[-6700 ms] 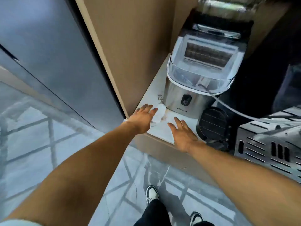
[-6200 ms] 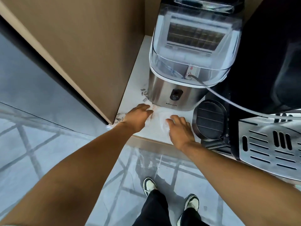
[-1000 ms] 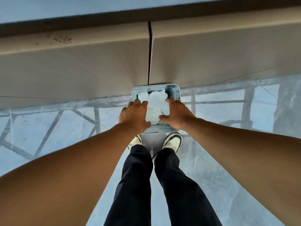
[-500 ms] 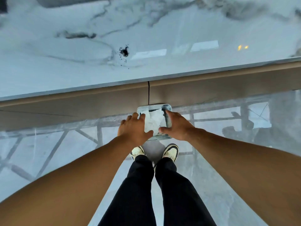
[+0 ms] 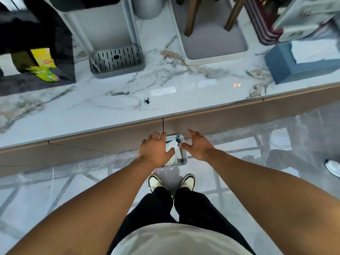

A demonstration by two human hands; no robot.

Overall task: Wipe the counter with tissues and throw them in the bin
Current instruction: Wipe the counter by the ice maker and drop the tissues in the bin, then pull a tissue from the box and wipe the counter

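A small metal bin [image 5: 182, 150] stands on the floor against the cabinet front, just ahead of my shoes. Crumpled white tissues [image 5: 172, 146] lie inside it. My left hand [image 5: 155, 150] hovers over the bin's left side, fingers spread, partly covering the tissues. My right hand [image 5: 197, 145] is beside the bin's right edge, fingers apart and holding nothing. The white marble counter [image 5: 114, 109] runs across the view above the bin. A small dark patch of crumbs [image 5: 146, 101] lies on it near the front edge.
On the counter stand a grey drip tray [image 5: 116, 61] under a machine, a white tray [image 5: 213, 46], a blue tissue box [image 5: 301, 61] at the right, and a dark appliance with green packets [image 5: 43, 69] at the left. Glossy floor lies below.
Both hands have let go of the tissues, which now lie in the bin, and have spread apart. The view has tilted up, showing the counter top and the things on it.
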